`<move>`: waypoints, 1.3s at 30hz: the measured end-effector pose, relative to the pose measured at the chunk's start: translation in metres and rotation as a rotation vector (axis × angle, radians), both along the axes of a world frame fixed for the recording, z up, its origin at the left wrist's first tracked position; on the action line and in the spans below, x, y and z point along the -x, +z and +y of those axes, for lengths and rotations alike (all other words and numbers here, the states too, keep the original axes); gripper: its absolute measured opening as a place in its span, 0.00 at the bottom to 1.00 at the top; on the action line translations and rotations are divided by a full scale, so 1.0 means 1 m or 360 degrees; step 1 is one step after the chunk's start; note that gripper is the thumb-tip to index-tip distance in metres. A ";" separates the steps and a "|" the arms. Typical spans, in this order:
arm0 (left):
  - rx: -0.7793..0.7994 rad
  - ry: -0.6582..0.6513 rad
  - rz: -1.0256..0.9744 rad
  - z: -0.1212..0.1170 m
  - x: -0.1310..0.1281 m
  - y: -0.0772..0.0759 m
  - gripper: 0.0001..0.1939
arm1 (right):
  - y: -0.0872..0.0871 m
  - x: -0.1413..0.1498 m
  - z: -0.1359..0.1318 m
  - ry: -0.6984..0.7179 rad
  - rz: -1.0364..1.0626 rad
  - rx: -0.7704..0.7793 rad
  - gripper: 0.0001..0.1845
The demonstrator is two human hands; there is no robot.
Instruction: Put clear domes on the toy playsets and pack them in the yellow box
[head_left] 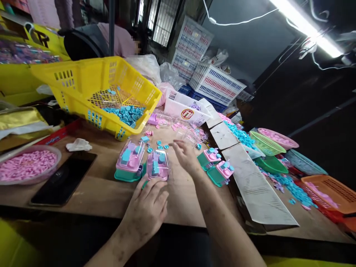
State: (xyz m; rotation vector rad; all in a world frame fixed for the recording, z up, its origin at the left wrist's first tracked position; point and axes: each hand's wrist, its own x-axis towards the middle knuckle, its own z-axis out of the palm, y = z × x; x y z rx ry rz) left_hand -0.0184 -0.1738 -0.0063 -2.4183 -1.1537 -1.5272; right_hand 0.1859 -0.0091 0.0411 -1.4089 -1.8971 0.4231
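Observation:
My left hand (pixel 148 202) has its fingers bent against the near end of a small toy box (pixel 158 165), which has a clear domed lid over pink and blue parts. My right hand (pixel 183 152) is beyond it, fingers stretched out towards several small blue wheel-like pieces (pixel 160 147) and holding nothing I can see. Left of the held box stands another lidded toy box (pixel 129 161) with a green base. To the right of my right forearm are two unlidded toy boxes (pixel 220 173), pink and green with blue parts on top.
A yellow basket (pixel 80 81) with blue pieces stands at the back left. Near the left edge are a bowl of pink pieces (pixel 27 163) and a phone (pixel 63 178). A cardboard divider (pixel 256 185) borders piles of blue parts (pixel 241 134) on the right. A person bends behind the basket.

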 end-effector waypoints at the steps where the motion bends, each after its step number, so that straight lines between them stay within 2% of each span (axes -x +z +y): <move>1: 0.0021 -0.0007 -0.0022 0.000 0.001 -0.002 0.09 | 0.004 -0.010 0.025 -0.0055 -0.0024 -0.0034 0.25; 3: 0.0038 -0.0073 -0.0090 -0.001 0.002 -0.005 0.10 | 0.007 -0.027 0.068 -0.0116 -0.0066 -0.0060 0.20; 5: 0.0021 -0.0191 -0.0130 -0.004 0.002 -0.006 0.12 | 0.004 -0.037 0.095 -0.0119 -0.0104 -0.0056 0.16; 7: -0.0019 -0.0321 -0.0086 -0.006 0.001 -0.008 0.14 | -0.002 -0.042 0.106 -0.0106 -0.0118 -0.0056 0.17; 9: -0.0087 -0.0418 -0.0013 -0.006 0.000 -0.010 0.17 | -0.006 -0.047 0.101 -0.0106 -0.0113 -0.0074 0.19; 11: -0.0102 -0.0479 -0.0015 -0.006 -0.002 -0.013 0.19 | -0.006 -0.056 0.081 -0.0115 -0.0098 -0.0084 0.21; 13: 0.0001 -0.0573 -0.0107 -0.006 -0.006 -0.014 0.18 | -0.002 -0.071 0.046 -0.0137 -0.0071 -0.0072 0.26; 16: 0.0363 -0.0737 -0.0248 0.000 -0.023 -0.012 0.13 | 0.010 -0.100 -0.028 -0.0206 0.0018 -0.0027 0.33; 18: 0.0683 -0.0710 -0.0329 0.015 -0.049 -0.009 0.09 | 0.016 -0.120 -0.083 -0.0286 0.0157 0.0046 0.29; 20: 0.0931 -0.0569 -0.0409 0.042 -0.088 -0.003 0.08 | 0.015 -0.137 -0.131 -0.0368 0.0405 0.0232 0.26; 21: 0.1028 -0.0481 -0.0439 0.060 -0.112 0.001 0.12 | 0.013 -0.143 -0.149 -0.0395 0.0573 0.0336 0.26; 23: 0.1082 -0.0439 -0.0428 0.100 -0.162 0.012 0.24 | 0.004 -0.151 -0.176 -0.0404 0.0996 0.0495 0.26; 26: 0.1195 -0.0439 -0.0296 0.157 -0.224 0.028 0.44 | -0.008 -0.150 -0.195 -0.0375 0.1653 0.0562 0.25; 27: 0.1220 -0.0458 -0.0267 0.170 -0.239 0.031 0.48 | -0.011 -0.148 -0.199 -0.0371 0.1796 0.0577 0.24; 29: 0.1280 -0.0482 -0.0210 0.188 -0.259 0.032 0.49 | -0.015 -0.144 -0.206 -0.0389 0.1951 0.0597 0.23; 32: 0.1362 -0.0419 -0.0118 0.191 -0.268 0.026 0.42 | -0.018 -0.142 -0.217 -0.0306 0.2286 0.0548 0.17; 34: 0.1331 -0.0271 -0.0040 0.178 -0.260 0.023 0.40 | -0.018 -0.141 -0.224 -0.0088 0.2624 0.0451 0.13; 37: 0.1180 0.0009 0.0102 0.142 -0.225 0.020 0.44 | -0.015 -0.135 -0.227 0.0207 0.2842 0.0325 0.13; 39: 0.1080 0.0094 0.0176 0.115 -0.194 0.013 0.49 | -0.012 -0.127 -0.223 0.0190 0.2773 0.0291 0.14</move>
